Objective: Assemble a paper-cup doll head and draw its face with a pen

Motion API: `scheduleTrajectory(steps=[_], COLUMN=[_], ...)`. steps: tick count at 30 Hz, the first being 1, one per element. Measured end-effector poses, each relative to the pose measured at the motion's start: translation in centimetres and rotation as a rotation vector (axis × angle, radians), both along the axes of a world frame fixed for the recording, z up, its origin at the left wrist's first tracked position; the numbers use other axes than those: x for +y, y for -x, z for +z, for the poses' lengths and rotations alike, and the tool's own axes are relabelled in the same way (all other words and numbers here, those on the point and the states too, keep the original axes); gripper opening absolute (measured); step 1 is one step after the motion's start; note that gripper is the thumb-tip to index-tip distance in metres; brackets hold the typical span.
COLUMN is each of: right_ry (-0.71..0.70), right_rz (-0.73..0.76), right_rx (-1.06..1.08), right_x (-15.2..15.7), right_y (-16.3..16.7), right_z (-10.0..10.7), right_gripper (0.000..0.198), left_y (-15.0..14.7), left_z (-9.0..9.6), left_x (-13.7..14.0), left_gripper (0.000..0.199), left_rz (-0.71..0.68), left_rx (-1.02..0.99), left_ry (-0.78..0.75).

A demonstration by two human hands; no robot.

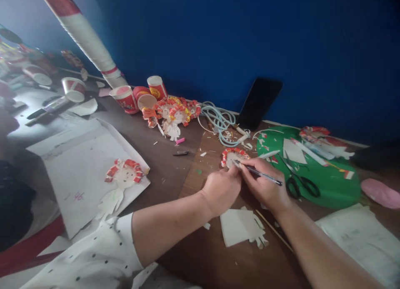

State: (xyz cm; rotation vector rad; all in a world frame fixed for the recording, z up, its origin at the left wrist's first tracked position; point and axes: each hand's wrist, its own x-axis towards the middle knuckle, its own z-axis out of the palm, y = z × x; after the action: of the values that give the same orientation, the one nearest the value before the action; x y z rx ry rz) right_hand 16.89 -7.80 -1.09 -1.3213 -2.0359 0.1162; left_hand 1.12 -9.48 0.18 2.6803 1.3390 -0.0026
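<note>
In the head view my right hand [268, 183] is closed round a clear-barrelled pen [264, 175]. Its tip rests at a small paper figure [233, 156] that has a ring of red-and-white paper curls. My left hand [224, 189] is closed at the near edge of that figure, fingers pressed on it; the figure's lower part is hidden by my hands. Just below them lies a white paper piece [237, 227] with a cut-out edge, beside a thin wooden stick [273, 230]. Another paper doll [124, 177] with red curls and a drawn face rests on a white paper sheet [75, 172].
Black scissors [298, 183] lie on a green sheet [337, 187] at right. A dark phone [261, 101] leans against the blue wall behind a coiled cable [217, 118]. Red paper cups [125, 99] and several curled figures [178, 114] stand at the back. Paper scraps litter the table.
</note>
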Motion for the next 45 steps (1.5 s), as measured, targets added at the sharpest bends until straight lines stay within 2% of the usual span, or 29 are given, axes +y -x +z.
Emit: scheduleTrajectory(steps=[3, 17, 45], right_ry=[0.025, 0.058, 0.032], right_rz=[0.031, 0.003, 0.025], right_rx=[0.021, 0.037, -0.002], right_x=[-0.06, 0.00, 0.09], right_y=[0.01, 0.03, -0.05], right_z=[-0.06, -0.40, -0.46], right_gripper=[0.013, 0.013, 0.012], left_y=[0.01, -0.12, -0.09], left_z=[0.01, 0.08, 0.11], left_x=[0.10, 0.09, 0.09], left_gripper=[0.028, 0.028, 0.028], left_rz=[-0.008, 0.008, -0.001], left_rx=[-0.001, 0.012, 0.009], left_ry=[0.020, 0.038, 0.055])
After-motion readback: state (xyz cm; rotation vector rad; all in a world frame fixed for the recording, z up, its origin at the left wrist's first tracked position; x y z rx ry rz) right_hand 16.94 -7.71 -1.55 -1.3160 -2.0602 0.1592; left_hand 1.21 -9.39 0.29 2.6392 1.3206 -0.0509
